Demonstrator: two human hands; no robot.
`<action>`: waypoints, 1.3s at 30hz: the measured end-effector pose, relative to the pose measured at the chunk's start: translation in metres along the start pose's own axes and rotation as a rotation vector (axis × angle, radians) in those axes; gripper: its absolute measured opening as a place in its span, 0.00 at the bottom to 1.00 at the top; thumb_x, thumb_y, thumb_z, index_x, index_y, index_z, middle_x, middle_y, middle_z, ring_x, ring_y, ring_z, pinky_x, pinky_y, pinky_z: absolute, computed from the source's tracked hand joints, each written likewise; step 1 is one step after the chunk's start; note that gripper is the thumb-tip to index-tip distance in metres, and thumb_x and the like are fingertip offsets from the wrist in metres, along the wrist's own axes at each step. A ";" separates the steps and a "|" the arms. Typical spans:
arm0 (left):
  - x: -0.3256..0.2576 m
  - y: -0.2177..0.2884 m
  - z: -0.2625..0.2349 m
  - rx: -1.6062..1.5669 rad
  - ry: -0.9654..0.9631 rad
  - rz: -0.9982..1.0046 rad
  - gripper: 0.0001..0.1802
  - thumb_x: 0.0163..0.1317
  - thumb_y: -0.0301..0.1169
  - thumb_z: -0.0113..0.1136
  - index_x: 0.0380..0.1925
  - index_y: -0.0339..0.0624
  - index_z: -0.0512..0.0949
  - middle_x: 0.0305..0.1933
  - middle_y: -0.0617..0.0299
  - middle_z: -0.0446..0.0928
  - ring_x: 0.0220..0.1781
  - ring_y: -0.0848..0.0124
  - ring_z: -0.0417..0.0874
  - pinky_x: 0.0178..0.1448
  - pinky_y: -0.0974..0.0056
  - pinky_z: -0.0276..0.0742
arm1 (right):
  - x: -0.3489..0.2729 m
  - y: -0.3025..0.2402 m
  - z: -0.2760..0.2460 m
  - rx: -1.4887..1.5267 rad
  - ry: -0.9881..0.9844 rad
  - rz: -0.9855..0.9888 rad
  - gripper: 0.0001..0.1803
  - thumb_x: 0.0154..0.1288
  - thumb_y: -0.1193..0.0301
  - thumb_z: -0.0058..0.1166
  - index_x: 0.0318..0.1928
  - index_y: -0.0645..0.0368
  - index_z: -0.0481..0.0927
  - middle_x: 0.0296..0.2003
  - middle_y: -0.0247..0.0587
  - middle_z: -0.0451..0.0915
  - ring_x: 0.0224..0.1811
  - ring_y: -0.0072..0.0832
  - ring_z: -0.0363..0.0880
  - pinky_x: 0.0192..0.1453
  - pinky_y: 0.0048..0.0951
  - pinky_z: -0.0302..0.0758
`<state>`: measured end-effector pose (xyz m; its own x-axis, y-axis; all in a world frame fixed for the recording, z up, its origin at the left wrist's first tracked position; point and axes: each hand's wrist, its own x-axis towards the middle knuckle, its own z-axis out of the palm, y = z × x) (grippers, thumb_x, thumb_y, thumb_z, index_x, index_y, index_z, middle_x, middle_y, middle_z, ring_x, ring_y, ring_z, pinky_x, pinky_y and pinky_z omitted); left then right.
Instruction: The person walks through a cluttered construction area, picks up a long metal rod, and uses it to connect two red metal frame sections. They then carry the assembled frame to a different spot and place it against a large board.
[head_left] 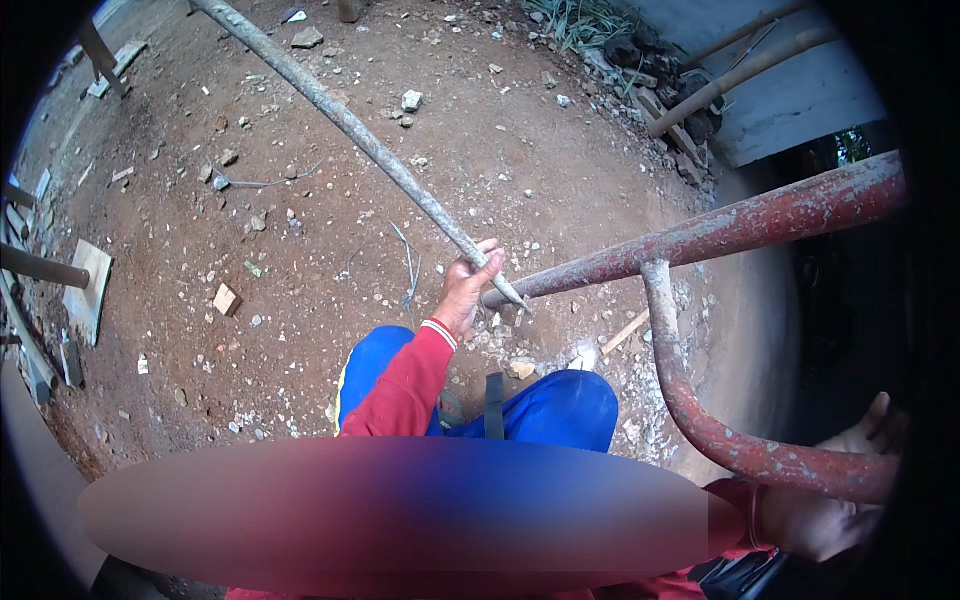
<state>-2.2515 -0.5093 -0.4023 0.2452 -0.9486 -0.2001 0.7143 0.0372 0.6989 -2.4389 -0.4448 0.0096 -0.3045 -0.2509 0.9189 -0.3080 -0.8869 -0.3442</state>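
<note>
My left hand (465, 295) is closed around the lower end of a long, grey, mortar-speckled metal pole (350, 125), which slants up and away to the far left. Its tapered tip ends just past my fingers, beside the foot of a red scaffold frame (770, 220). This tubular frame has worn paint and a curved brace, and it stands at my right. Around the brace's lower end my right hand (825, 515) is wrapped, with the palm below the tube and some fingers showing above it. The dark right rim hides part of that grip.
Brown dirt ground (330, 280) is strewn with stones and rubble. A small wood block (227, 299) and a board under a post (90, 290) lie left. Wooden poles (745, 75) lean against a pale wall (800, 110) at the far right. A wood strip (626, 332) lies near the frame.
</note>
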 end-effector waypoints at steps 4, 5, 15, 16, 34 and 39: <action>0.009 0.014 0.009 -0.168 0.015 -0.026 0.22 0.71 0.49 0.60 0.35 0.38 0.75 0.31 0.59 0.76 0.39 0.66 0.79 0.54 0.59 0.76 | -0.152 0.035 -0.058 -0.078 -0.215 0.843 0.14 0.76 0.68 0.51 0.53 0.66 0.71 0.40 0.43 0.76 0.37 0.27 0.79 0.42 0.25 0.76; 0.011 0.016 0.012 -0.180 0.078 -0.090 0.22 0.71 0.49 0.59 0.30 0.41 0.74 0.27 0.62 0.73 0.35 0.68 0.77 0.54 0.59 0.75 | -0.192 0.042 -0.063 -0.202 -0.445 1.117 0.14 0.74 0.70 0.55 0.52 0.67 0.73 0.34 0.40 0.79 0.30 0.24 0.80 0.32 0.22 0.75; -0.038 0.021 -0.002 -0.147 0.173 -0.086 0.23 0.72 0.48 0.59 0.23 0.48 0.66 0.20 0.69 0.61 0.24 0.73 0.65 0.42 0.62 0.72 | -0.396 0.137 -0.042 -0.461 -0.671 1.697 0.16 0.74 0.65 0.55 0.37 0.69 0.80 0.23 0.43 0.81 0.17 0.28 0.81 0.16 0.30 0.75; -0.045 0.021 -0.006 -0.154 0.159 -0.109 0.23 0.72 0.48 0.58 0.23 0.48 0.65 0.20 0.69 0.60 0.24 0.73 0.65 0.42 0.62 0.72 | -0.393 0.129 -0.044 -0.473 -0.707 1.687 0.16 0.74 0.65 0.55 0.37 0.68 0.80 0.22 0.42 0.81 0.17 0.27 0.81 0.16 0.30 0.75; -0.089 0.064 -0.048 0.377 0.175 -0.016 0.25 0.69 0.42 0.65 0.56 0.36 0.71 0.44 0.60 0.80 0.44 0.73 0.77 0.52 0.64 0.74 | -0.036 -0.041 -0.002 0.137 -0.376 0.278 0.52 0.69 0.31 0.38 0.70 0.69 0.60 0.56 0.52 0.76 0.56 0.35 0.77 0.66 0.39 0.69; -0.098 0.081 -0.089 0.433 0.346 0.086 0.25 0.69 0.41 0.64 0.55 0.33 0.72 0.48 0.53 0.80 0.43 0.68 0.84 0.46 0.65 0.81 | -0.009 -0.058 0.033 0.462 -0.329 0.685 0.19 0.70 0.59 0.63 0.46 0.62 0.74 0.21 0.30 0.73 0.18 0.17 0.70 0.23 0.20 0.69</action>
<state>-2.1597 -0.3853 -0.3874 0.5431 -0.7869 -0.2929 0.3661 -0.0920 0.9260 -2.3882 -0.4038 0.0279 0.0075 -0.8194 0.5732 0.2625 -0.5515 -0.7918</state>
